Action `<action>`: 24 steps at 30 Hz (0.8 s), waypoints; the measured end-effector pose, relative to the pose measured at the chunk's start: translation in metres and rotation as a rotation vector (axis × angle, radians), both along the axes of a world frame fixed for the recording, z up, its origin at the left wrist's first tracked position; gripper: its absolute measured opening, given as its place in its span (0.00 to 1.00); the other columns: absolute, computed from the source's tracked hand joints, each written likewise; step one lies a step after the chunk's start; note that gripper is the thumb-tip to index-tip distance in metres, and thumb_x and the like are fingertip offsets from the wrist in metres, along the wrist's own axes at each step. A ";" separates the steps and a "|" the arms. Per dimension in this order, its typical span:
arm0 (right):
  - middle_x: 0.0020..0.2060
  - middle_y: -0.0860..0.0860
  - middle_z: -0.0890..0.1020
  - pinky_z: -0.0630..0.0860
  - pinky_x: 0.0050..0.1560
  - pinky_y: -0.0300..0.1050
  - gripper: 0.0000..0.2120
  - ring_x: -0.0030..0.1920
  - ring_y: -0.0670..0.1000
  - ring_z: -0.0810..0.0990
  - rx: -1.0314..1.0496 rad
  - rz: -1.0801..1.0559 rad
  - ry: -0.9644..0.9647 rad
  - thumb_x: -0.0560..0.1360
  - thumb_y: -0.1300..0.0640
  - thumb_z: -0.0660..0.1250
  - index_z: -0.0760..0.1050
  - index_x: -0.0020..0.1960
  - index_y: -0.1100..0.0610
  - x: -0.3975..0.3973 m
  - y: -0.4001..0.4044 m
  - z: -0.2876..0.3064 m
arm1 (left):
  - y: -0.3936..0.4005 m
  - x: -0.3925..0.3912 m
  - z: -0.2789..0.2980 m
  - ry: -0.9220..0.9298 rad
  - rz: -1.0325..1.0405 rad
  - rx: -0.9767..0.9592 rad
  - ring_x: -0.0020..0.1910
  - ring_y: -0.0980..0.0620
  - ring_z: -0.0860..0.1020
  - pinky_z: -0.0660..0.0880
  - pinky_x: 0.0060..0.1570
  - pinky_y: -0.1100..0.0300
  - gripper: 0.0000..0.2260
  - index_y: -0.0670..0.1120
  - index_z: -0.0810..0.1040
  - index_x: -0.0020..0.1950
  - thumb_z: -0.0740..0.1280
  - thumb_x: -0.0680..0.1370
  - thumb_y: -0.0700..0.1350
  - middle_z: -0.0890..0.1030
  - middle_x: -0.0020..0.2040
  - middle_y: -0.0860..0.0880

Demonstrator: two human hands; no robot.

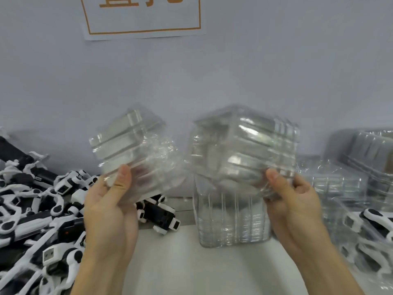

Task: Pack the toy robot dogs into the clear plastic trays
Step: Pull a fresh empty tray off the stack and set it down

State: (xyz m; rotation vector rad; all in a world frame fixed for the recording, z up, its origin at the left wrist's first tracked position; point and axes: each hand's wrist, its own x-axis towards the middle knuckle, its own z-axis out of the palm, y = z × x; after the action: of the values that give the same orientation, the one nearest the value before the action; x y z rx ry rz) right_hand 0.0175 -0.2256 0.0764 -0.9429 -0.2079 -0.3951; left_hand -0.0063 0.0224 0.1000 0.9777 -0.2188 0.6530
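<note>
The left hand [110, 211] pinches one clear tray [131, 154]; the right hand [295, 205] grips a nested batch [244, 150] above the stack [231, 220] on the bench [191, 269]. Packing looks barely begun: neither held tray has a dog. Loose dogs [38, 209] heap left, too many to count; blur hides the tray count.
</note>
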 end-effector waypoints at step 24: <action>0.39 0.50 0.75 0.69 0.40 0.43 0.16 0.38 0.48 0.72 0.116 0.162 0.758 0.74 0.44 0.72 0.75 0.48 0.56 0.054 -0.011 0.059 | 0.032 -0.004 -0.002 0.024 0.020 -0.103 0.53 0.46 0.84 0.77 0.62 0.47 0.14 0.40 0.80 0.54 0.64 0.75 0.47 0.86 0.49 0.47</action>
State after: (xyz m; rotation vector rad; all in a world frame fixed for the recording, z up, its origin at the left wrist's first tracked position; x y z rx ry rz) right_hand 0.0718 -0.2366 0.1359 -0.8944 0.4249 0.1146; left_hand -0.0102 0.0544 0.0981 0.8892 -0.1528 0.6642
